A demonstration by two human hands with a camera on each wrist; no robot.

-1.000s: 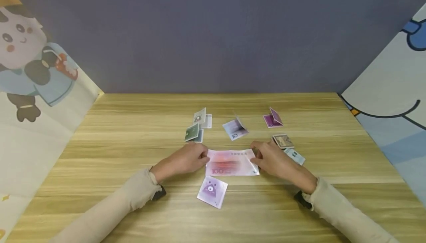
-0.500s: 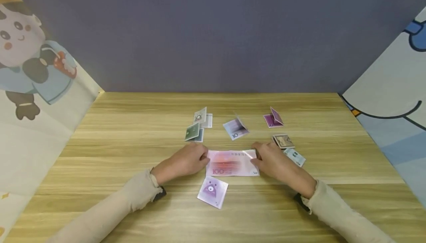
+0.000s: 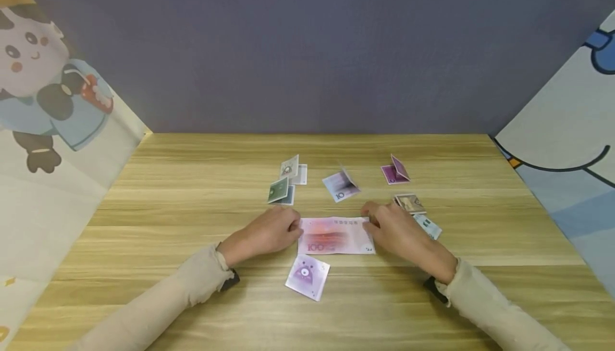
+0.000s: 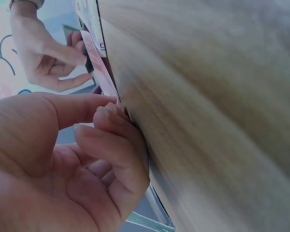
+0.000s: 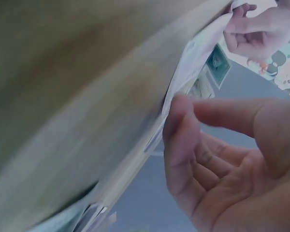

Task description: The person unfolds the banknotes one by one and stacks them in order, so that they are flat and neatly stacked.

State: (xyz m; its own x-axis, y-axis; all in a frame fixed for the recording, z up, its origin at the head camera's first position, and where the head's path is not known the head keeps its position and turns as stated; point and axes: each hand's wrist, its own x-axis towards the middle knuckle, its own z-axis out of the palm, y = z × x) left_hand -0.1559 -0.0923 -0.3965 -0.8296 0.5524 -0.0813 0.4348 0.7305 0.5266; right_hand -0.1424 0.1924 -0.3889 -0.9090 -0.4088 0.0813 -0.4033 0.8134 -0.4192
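A pink 100 banknote point(image 3: 331, 236) lies unfolded across the middle of the wooden table, with creases showing. My left hand point(image 3: 271, 228) pinches its left edge between thumb and fingertips, as the left wrist view point(image 4: 82, 159) also shows. At the opposite end, my right hand point(image 3: 396, 231) has its thumb and index fingertips together on the note's right edge; the right wrist view point(image 5: 232, 150) shows the note running up to them. Just below the note is a folded purple banknote point(image 3: 307, 278) with a one-eyed monster on it.
Behind the note stand half-open folded banknotes: a grey one point(image 3: 290, 169), a green one point(image 3: 278, 190), a bluish 10 note point(image 3: 340, 186) and a magenta one point(image 3: 395, 171). Beside my right hand lie a brown folded note point(image 3: 410, 203) and a pale blue one point(image 3: 427, 226).
The right hand's fingers have shifted slightly at the note's edge, and the glare on its right end has faded. The left hand and the other notes stay in place.
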